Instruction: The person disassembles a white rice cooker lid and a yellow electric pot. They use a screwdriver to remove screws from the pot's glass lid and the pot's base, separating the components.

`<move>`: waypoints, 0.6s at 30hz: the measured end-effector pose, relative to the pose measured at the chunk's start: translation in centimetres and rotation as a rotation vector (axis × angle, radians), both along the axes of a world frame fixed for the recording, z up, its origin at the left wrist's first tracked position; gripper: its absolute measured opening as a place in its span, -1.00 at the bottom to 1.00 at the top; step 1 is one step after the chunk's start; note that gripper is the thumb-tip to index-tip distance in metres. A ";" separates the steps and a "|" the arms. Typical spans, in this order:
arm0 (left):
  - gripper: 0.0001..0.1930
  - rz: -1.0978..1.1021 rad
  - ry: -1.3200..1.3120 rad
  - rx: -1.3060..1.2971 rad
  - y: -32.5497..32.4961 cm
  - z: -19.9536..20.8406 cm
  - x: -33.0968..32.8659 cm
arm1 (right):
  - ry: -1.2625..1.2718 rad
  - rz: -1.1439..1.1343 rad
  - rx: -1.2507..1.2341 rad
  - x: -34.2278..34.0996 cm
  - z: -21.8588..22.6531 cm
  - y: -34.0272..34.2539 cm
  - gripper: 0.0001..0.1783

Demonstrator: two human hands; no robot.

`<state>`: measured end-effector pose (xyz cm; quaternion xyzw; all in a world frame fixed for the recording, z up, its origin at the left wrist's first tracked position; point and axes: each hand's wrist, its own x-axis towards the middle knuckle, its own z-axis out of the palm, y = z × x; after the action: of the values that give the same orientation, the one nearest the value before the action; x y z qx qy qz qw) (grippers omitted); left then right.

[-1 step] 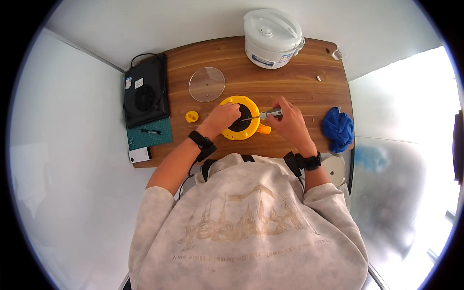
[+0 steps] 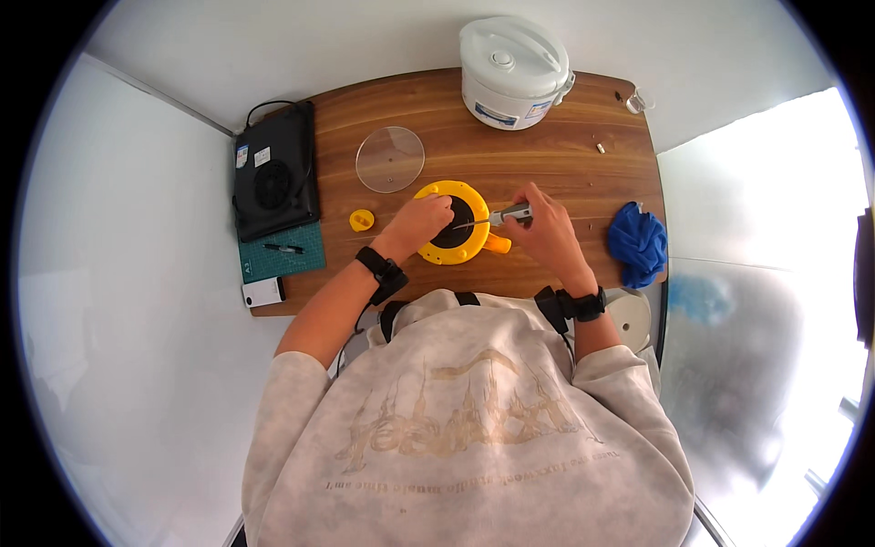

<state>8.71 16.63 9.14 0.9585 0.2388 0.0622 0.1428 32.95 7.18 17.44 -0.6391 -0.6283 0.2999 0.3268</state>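
Observation:
Near the front middle of the table lies a round yellow housing (image 2: pixel 471 252) with a dark centre and an orange-yellow handle (image 2: pixel 497 243) sticking out at its lower right. My left hand (image 2: pixel 422 222) rests over its left side, fingers bent together at the dark middle; whatever they pinch is hidden. From the right, my right hand (image 2: pixel 545 228) is closed around the grey handle of a screwdriver (image 2: pixel 512 215). The thin shaft points left over the dark centre, its tip close to my left fingers. Whether the tip touches a screw is too small to tell.
A clear disc (image 2: pixel 390 159) and a yellow knob (image 2: pixel 362 221) lie left of the housing. Further left are a black appliance (image 2: pixel 275 173), a green cutting mat (image 2: pixel 301 264), a pen (image 2: pixel 283 248) and a white phone (image 2: pixel 264 292). A white rice cooker (image 2: pixel 512 77) stands behind; a blue cloth (image 2: pixel 637 244) lies right.

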 end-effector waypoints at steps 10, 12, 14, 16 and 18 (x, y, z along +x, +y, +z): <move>-0.90 -0.016 0.113 0.096 -0.2 -0.8 0.4 | -0.030 -0.008 -0.011 0.2 0.2 -0.1 -0.69; -0.90 -0.017 0.102 0.100 -0.2 -0.7 0.3 | -0.031 -0.011 -0.004 0.2 0.2 -0.1 -0.69; -0.91 0.021 0.066 0.078 -0.3 -0.7 0.2 | -0.036 -0.013 -0.015 0.2 0.2 -0.1 -0.69; -0.93 0.046 0.036 0.034 -0.4 -0.5 0.0 | -0.020 -0.013 -0.031 0.2 0.1 -0.1 -0.69; -0.95 0.060 0.012 -0.032 -0.1 -0.1 -0.3 | 0.016 -0.011 -0.050 0.2 0.1 -0.1 -0.69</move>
<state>8.44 16.52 9.07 0.9489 0.2692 0.0568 0.1547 33.19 7.05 17.50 -0.6482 -0.6144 0.3187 0.3176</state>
